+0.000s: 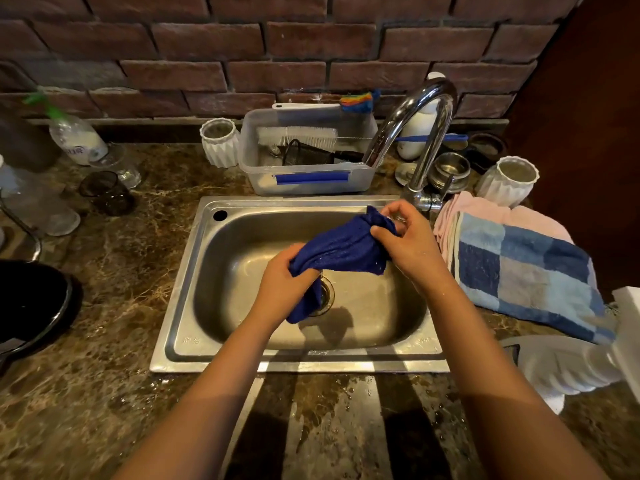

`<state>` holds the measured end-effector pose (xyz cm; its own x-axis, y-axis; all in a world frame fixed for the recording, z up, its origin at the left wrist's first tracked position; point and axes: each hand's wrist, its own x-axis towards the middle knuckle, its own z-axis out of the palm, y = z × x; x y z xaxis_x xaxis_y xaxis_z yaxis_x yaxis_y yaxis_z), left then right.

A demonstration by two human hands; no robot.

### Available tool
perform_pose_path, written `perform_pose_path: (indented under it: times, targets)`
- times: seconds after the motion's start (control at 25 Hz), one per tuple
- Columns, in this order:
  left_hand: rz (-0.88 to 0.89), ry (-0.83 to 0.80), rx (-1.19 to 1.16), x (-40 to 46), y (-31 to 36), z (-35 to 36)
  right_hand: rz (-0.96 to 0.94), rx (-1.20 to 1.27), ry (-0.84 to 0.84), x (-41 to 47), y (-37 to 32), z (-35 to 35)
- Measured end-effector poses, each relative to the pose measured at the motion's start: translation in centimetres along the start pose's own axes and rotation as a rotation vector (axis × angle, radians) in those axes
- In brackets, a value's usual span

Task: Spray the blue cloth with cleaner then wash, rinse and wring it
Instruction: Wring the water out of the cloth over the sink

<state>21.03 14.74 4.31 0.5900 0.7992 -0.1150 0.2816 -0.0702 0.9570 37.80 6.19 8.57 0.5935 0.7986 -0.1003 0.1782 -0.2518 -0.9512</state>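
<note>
The dark blue cloth [341,249] is stretched between both hands above the steel sink [207,271]. My left hand [282,282] grips its lower end, and a tail of cloth hangs down over the drain [325,294]. My right hand [407,239] pinches the upper, bunched end just below the chrome tap [412,133]. No water stream is visible from the tap. A spray bottle [74,135] with a green trigger stands far left on the counter against the brick wall.
A clear plastic tub [308,178] with brushes sits behind the sink. Checked blue and pink towels [519,268] lie to the right. White ribbed cups [510,181], steel bowls, glasses [107,192] and a black pan [31,306] crowd the wet marble counter.
</note>
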Motion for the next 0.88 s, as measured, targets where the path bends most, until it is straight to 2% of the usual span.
perform_pose_path:
  times: [0.08, 0.12, 0.2, 0.28, 0.48, 0.64, 0.76, 0.88]
  targets:
    - [0.037, -0.023, 0.054, 0.6, 0.6, -0.3, 0.024, -0.204, 0.068, -0.8, 1.2, 0.3]
    - [0.043, -0.038, 0.086, 0.8, 1.0, -0.4, -0.064, -0.335, 0.034, -1.4, 1.6, 0.6]
    - [0.072, -0.085, 0.183, 1.0, 1.8, -0.5, -0.290, -0.491, -0.200, -2.4, 1.4, 1.5]
    - [0.088, -0.144, 0.230, 1.1, 2.9, -0.6, -0.338, -0.481, -0.359, -3.0, 1.2, 2.6]
    - [0.081, -0.289, 0.168, 0.8, 4.1, -1.6, -0.335, -0.409, -0.212, -2.2, 0.0, 2.3]
    - [0.072, -0.236, 0.142, 0.3, 2.2, -1.8, -0.266, -0.240, -0.142, -2.0, -0.7, 1.8]
    - [0.151, -0.228, 0.139, 0.1, 2.1, -1.3, -0.246, -0.378, -0.182, -1.9, -0.4, 1.6]
    - [0.232, -0.235, 0.165, 0.3, 3.5, -1.1, -0.305, -0.474, -0.292, -2.1, -0.1, 1.7]
